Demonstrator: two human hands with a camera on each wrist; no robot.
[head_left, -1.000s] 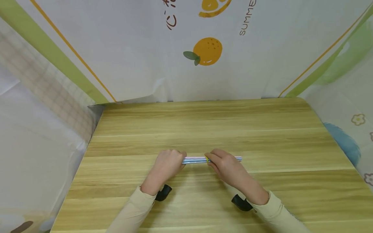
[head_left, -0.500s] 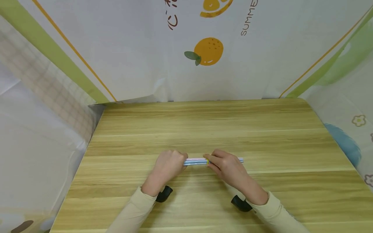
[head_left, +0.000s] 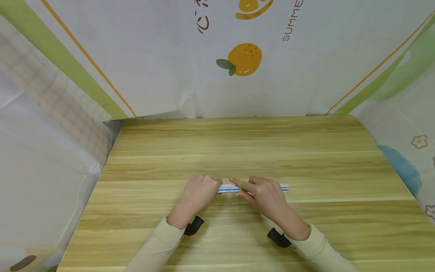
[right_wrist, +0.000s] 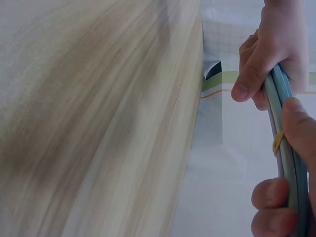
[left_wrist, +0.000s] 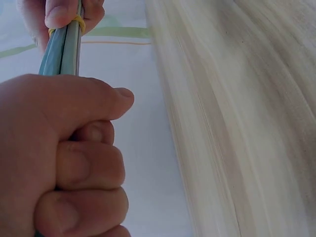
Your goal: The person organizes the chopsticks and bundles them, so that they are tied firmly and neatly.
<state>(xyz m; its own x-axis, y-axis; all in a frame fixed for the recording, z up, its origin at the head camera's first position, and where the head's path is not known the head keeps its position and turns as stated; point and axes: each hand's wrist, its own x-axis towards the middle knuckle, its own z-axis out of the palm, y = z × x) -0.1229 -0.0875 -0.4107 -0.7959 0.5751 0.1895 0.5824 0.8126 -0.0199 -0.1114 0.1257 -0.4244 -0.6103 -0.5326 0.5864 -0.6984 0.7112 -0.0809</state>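
A thin bundle of blue and pink sticks (head_left: 225, 188) lies level just above the wooden table (head_left: 238, 143), bound by a yellow rubber band (right_wrist: 278, 142). My left hand (head_left: 198, 190) grips the bundle's left end in a fist (left_wrist: 64, 163), thumb over the fingers. My right hand (head_left: 263, 192) pinches the bundle at the band, index finger stretched left along it. The bundle's right end (head_left: 284, 188) sticks out past that hand. In the left wrist view the band (left_wrist: 76, 22) sits under the right thumb.
A printed sheet with an orange fruit (head_left: 244, 59) hangs behind the table. White and patterned covers fall away at the table's left and right edges. Black wrist mounts (head_left: 193, 225) (head_left: 276, 237) show under both sleeves.
My right hand's fingers have crept left along the bundle, narrowing the gap to the left hand. More of the bundle's right end now shows past the right hand.
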